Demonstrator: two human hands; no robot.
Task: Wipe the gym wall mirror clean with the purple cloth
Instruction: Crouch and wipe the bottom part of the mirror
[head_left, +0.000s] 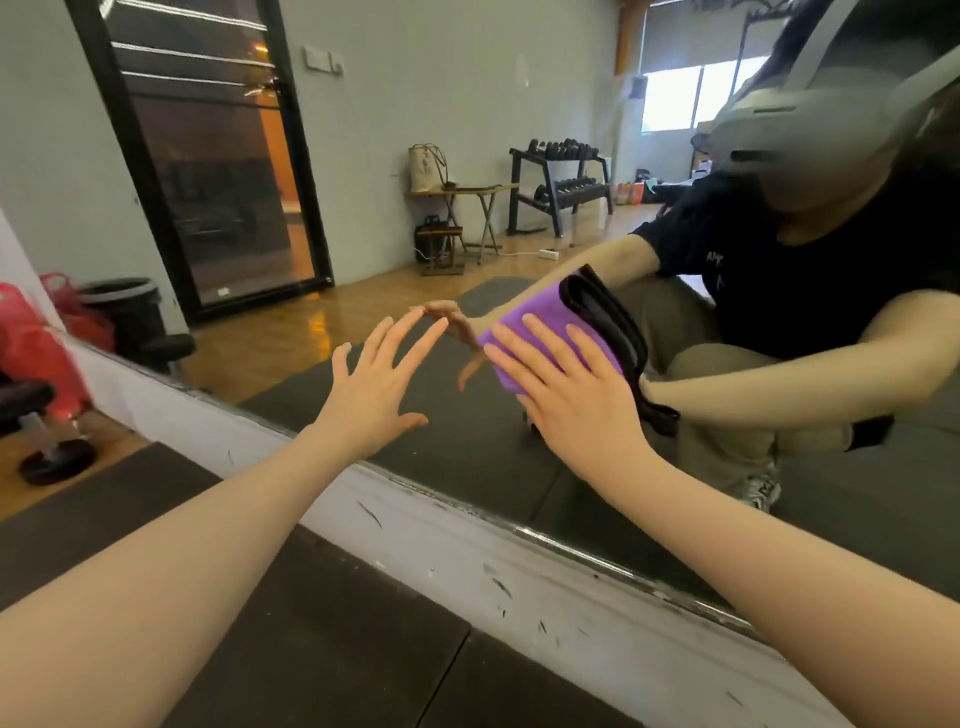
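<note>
The wall mirror (395, 156) fills most of the view, its lower edge running from left down to right above a scuffed white base. A folded purple cloth (545, 322) with a black edge lies flat against the glass. My right hand (571, 395) presses it there with straight, spread fingers. My left hand (376, 384) is spread, its fingertips touching the glass left of the cloth, meeting their reflection. The mirror shows me crouching opposite.
A scuffed white wall strip (467, 540) runs under the mirror, with dark rubber floor mats (322, 639) below. A red bag (31, 338) and a black stool base (52, 457) stand at the left. Reflected: a door, a folding table, a dumbbell rack.
</note>
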